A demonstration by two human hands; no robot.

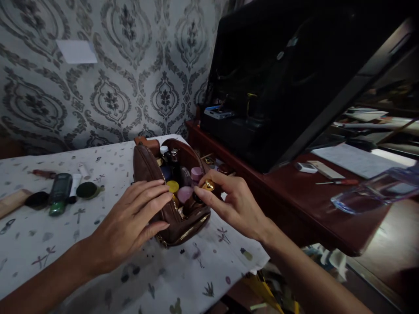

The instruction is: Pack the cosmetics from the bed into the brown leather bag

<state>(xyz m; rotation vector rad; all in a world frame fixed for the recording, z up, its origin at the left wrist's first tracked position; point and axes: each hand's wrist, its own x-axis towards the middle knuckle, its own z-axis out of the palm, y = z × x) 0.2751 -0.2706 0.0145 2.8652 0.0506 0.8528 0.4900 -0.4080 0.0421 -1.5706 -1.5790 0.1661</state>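
A brown leather cosmetic bag stands unzipped on the cloth-covered table, its mouth facing up. My left hand lies along the bag's near left rim with fingers stretched out and thumb apart. At the right rim, my right hand pinches a small shiny gold-coloured piece between thumb and fingers; its exact kind is unclear. Inside the bag are a yellow round lid, a pink round lid, a pink jar and a white-capped bottle. The bag's bottom is hidden.
Left on the table lie a green bottle, a dark round lid, a white tube and a wooden piece. A large black television stands on a red-brown desk at right, with a clear plastic object and a screwdriver.
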